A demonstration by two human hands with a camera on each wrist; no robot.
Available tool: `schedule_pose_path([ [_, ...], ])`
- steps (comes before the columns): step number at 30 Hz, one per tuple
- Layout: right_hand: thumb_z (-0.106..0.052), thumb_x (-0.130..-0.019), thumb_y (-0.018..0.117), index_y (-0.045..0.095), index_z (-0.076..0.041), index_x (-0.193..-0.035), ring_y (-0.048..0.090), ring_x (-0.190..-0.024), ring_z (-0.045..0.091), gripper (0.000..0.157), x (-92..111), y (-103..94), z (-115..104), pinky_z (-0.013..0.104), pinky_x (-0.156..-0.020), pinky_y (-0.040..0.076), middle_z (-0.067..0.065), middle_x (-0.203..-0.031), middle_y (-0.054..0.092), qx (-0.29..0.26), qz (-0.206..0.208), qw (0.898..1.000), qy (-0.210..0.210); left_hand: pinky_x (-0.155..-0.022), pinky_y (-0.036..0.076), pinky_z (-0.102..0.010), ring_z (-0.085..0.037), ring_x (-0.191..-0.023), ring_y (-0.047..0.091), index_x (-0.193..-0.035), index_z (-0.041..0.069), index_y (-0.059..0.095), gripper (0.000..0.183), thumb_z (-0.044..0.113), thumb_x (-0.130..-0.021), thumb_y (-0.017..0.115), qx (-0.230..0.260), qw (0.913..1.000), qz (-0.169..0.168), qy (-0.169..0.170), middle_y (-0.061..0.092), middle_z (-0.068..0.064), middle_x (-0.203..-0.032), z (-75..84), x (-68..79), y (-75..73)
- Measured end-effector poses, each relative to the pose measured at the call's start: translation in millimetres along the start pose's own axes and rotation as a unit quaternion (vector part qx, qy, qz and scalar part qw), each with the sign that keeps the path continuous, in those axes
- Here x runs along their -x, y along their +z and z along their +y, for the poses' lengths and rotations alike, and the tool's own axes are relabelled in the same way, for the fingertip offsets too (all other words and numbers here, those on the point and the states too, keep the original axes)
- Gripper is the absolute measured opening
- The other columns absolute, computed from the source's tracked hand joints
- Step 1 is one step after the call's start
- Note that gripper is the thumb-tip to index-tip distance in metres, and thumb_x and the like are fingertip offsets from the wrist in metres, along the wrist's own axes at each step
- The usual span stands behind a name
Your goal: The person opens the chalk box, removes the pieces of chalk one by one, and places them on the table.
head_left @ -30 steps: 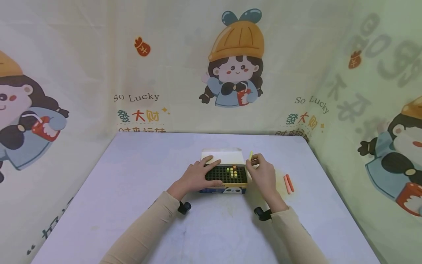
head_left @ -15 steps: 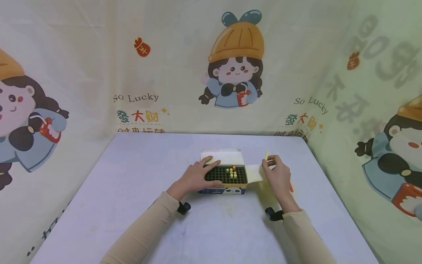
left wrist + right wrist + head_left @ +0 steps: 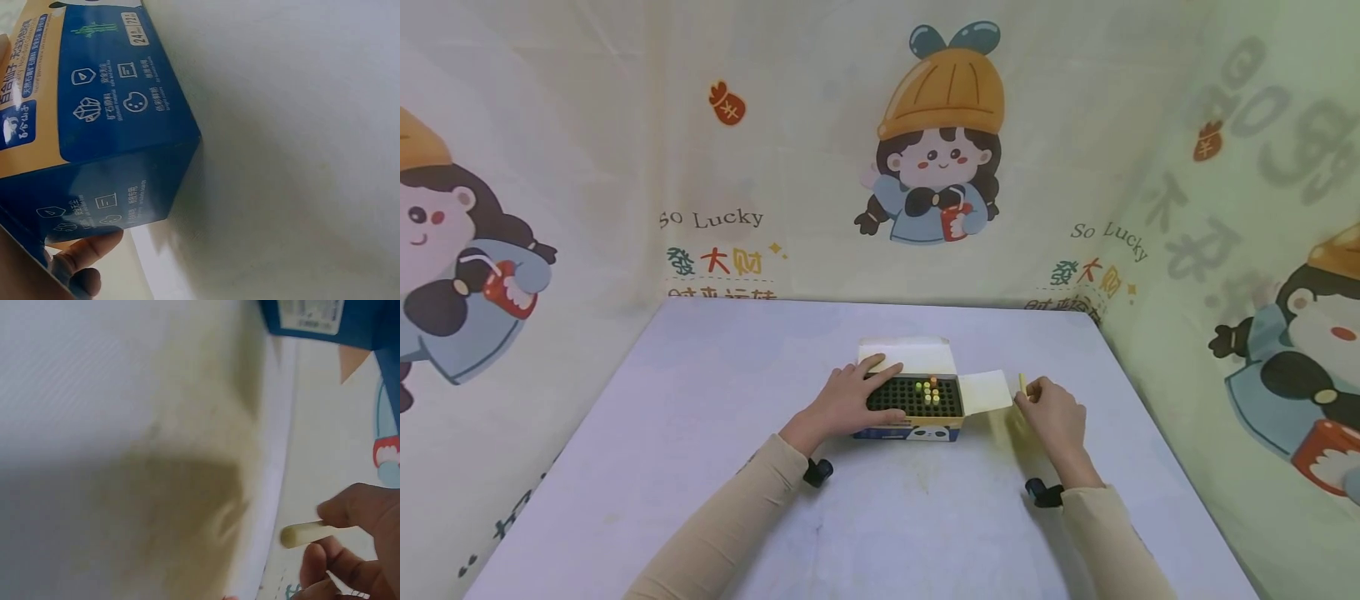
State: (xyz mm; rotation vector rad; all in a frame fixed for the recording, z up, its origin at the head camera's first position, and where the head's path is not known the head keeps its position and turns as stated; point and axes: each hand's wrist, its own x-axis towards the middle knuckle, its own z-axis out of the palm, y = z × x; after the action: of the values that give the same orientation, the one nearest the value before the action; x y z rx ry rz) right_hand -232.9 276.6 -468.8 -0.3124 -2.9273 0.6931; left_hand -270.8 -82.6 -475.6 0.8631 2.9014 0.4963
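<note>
A blue and yellow chalk box point(image 3: 906, 433) stands on the table with its lid flaps folded out. Several yellow and orange chalk sticks point(image 3: 928, 392) poke up from its black holed insert point(image 3: 898, 404). My left hand point(image 3: 848, 398) holds the box at its left end, thumb along the front edge, fingers spread towards the back. In the left wrist view, fingertips point(image 3: 94, 250) show beyond the box's blue end. To the right of the box, my right hand point(image 3: 1056, 421) pinches a yellow chalk stick point(image 3: 303, 534) between thumb and fingers.
A white flap point(image 3: 985, 392) juts out from the box's right side, and another flap point(image 3: 904, 357) stands at its back. The white table point(image 3: 865, 525) bears a yellowish smudge under the right hand. A printed cloth point(image 3: 820, 150) hangs behind the table.
My right hand has moved right with the yellow chalk stick, away from the box, uncovering the side flap. The loose orange sticks are now hidden behind it. The left hand stays put.
</note>
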Motion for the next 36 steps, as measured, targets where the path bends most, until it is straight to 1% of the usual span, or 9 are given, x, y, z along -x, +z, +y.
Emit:
schedule_pose_path([
  [4, -0.032, -0.097, 0.060, 0.065, 0.001, -0.103, 0.064, -0.081, 0.033, 0.034, -1, 2.0, 13, 0.060, -0.084, 0.042, 0.017, -0.091, 0.071, 0.030, -0.035, 0.999, 0.010, -0.102, 0.037, -0.055, -0.037, -0.133, 0.048, -0.165, 0.043, 0.022, 0.089, 0.080, -0.091, 0.054, -0.020, 0.9998, 0.006, 0.004, 0.024, -0.004, -0.171, -1.2, -0.8, 2.3],
  [7, -0.032, -0.097, 0.059, 0.065, 0.000, -0.101, 0.061, -0.077, 0.030, 0.033, -1, 2.4, 22, 0.062, -0.084, 0.041, 0.014, -0.086, 0.070, 0.037, -0.051, 0.998, 0.015, -0.102, 0.037, -0.054, -0.036, -0.131, 0.048, -0.165, 0.043, 0.021, 0.089, 0.082, -0.091, 0.051, -0.035, 0.9993, 0.009, 0.006, 0.025, -0.004, -0.171, -1.5, -0.8, 2.6],
  [11, -0.029, -0.095, 0.058, 0.067, -0.001, -0.100, 0.062, -0.076, 0.030, 0.030, -2, 2.1, 29, 0.061, -0.083, 0.042, 0.014, -0.087, 0.071, 0.043, -0.062, 0.997, 0.023, -0.101, 0.037, -0.052, -0.036, -0.130, 0.049, -0.165, 0.043, 0.022, 0.088, 0.082, -0.091, 0.049, -0.049, 0.9987, 0.014, 0.008, 0.028, -0.004, -0.170, -1.2, -0.3, 2.4],
  [14, -0.027, -0.094, 0.057, 0.067, 0.000, -0.103, 0.063, -0.077, 0.031, 0.030, -2, 2.0, 32, 0.058, -0.079, 0.044, 0.016, -0.090, 0.071, 0.046, -0.062, 0.997, 0.026, -0.099, 0.037, -0.050, -0.036, -0.129, 0.049, -0.165, 0.042, 0.022, 0.087, 0.082, -0.092, 0.049, -0.052, 0.9984, 0.016, 0.010, 0.029, -0.004, -0.169, -1.3, -0.3, 2.5],
  [17, -0.024, -0.092, 0.056, 0.065, 0.002, -0.107, 0.063, -0.076, 0.031, 0.032, -1, 1.6, 34, 0.051, -0.071, 0.046, 0.020, -0.093, 0.071, 0.041, -0.062, 0.997, 0.026, -0.099, 0.037, -0.050, -0.036, -0.129, 0.049, -0.165, 0.042, 0.022, 0.087, 0.082, -0.092, 0.048, -0.053, 0.9984, 0.017, 0.012, 0.029, -0.005, -0.169, -1.4, -0.1, 2.4],
  [22, -0.017, -0.093, 0.054, 0.061, 0.005, -0.115, 0.063, -0.075, 0.032, 0.032, -1, 3.1, 38, 0.041, -0.059, 0.047, 0.026, -0.103, 0.069, 0.008, -0.063, 0.997, 0.035, -0.098, 0.038, -0.050, -0.036, -0.128, 0.050, -0.165, 0.041, 0.024, 0.087, 0.083, -0.092, 0.045, -0.054, 0.9982, 0.021, 0.016, 0.030, -0.006, -0.169, -1.7, 0.0, 2.7],
  [24, -0.015, -0.094, 0.054, 0.059, 0.006, -0.116, 0.062, -0.076, 0.032, 0.031, -1, 4.2, 39, 0.039, -0.059, 0.046, 0.027, -0.106, 0.068, -0.004, -0.060, 0.997, 0.039, -0.097, 0.038, -0.050, -0.036, -0.127, 0.050, -0.165, 0.041, 0.023, 0.087, 0.083, -0.092, 0.045, -0.055, 0.9981, 0.020, 0.016, 0.030, -0.005, -0.169, -1.7, 0.1, 2.7],
  [30, -0.012, -0.091, 0.054, 0.058, 0.006, -0.115, 0.060, -0.075, 0.032, 0.030, -2, 5.6, 41, 0.037, -0.058, 0.044, 0.025, -0.101, 0.066, -0.014, -0.046, 0.998, 0.037, -0.097, 0.037, -0.050, -0.036, -0.128, 0.049, -0.165, 0.042, 0.023, 0.087, 0.083, -0.092, 0.047, -0.051, 0.9984, 0.021, 0.014, 0.029, -0.005, -0.169, -1.3, 0.7, 2.8],
  [36, -0.012, -0.091, 0.052, 0.056, 0.005, -0.117, 0.058, -0.075, 0.031, 0.031, -2, 4.0, 40, 0.037, -0.058, 0.043, 0.022, -0.100, 0.065, -0.010, -0.055, 0.997, 0.045, -0.096, 0.036, -0.049, -0.035, -0.128, 0.049, -0.165, 0.042, 0.023, 0.086, 0.081, -0.093, 0.048, -0.048, 0.9985, 0.022, 0.017, 0.030, -0.005, -0.169, -1.4, 1.1, 2.5],
])
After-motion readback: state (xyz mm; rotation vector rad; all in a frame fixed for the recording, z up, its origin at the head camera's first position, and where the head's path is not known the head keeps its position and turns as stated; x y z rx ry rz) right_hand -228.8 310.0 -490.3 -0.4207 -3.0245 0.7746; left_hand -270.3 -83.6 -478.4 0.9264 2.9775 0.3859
